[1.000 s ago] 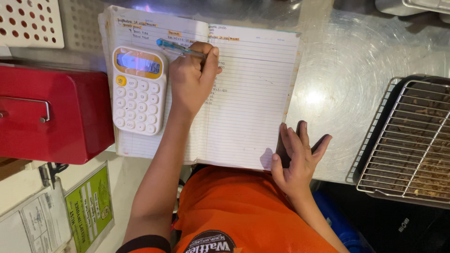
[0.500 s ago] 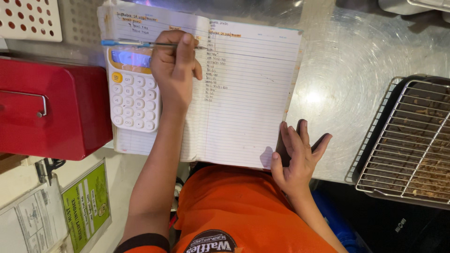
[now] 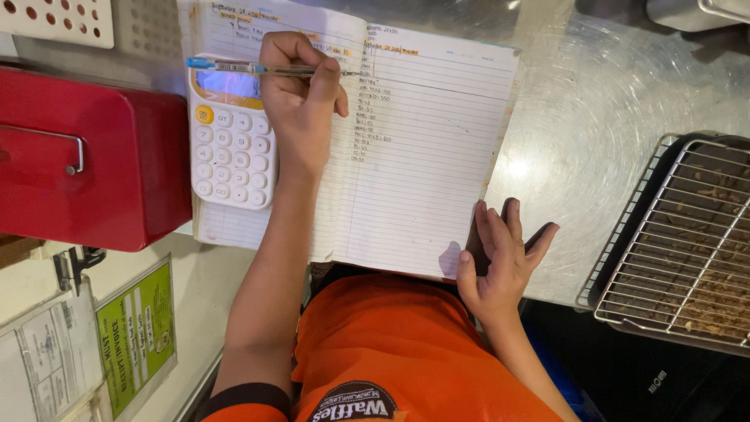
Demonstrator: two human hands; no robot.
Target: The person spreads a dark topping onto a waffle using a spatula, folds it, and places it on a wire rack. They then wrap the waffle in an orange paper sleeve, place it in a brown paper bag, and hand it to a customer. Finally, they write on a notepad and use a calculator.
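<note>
Steel table (image 3: 617,101) under an open lined notebook (image 3: 422,156), red box (image 3: 86,156) and wire rack (image 3: 687,242) at either side, white calculator (image 3: 232,141) partly hidden beneath the left hand (image 3: 301,109) gripping a pen (image 3: 258,69), right hand (image 3: 504,262) spread flat on the notebook's edge.

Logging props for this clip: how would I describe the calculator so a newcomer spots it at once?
Start at the open lined notebook on the metal counter. On its left page, right beside the red metal box, lies the calculator, with the pen in the left hand crossing its top edge. It is the only white thing with round keys, one yellow button and a lit bluish screen.
</note>
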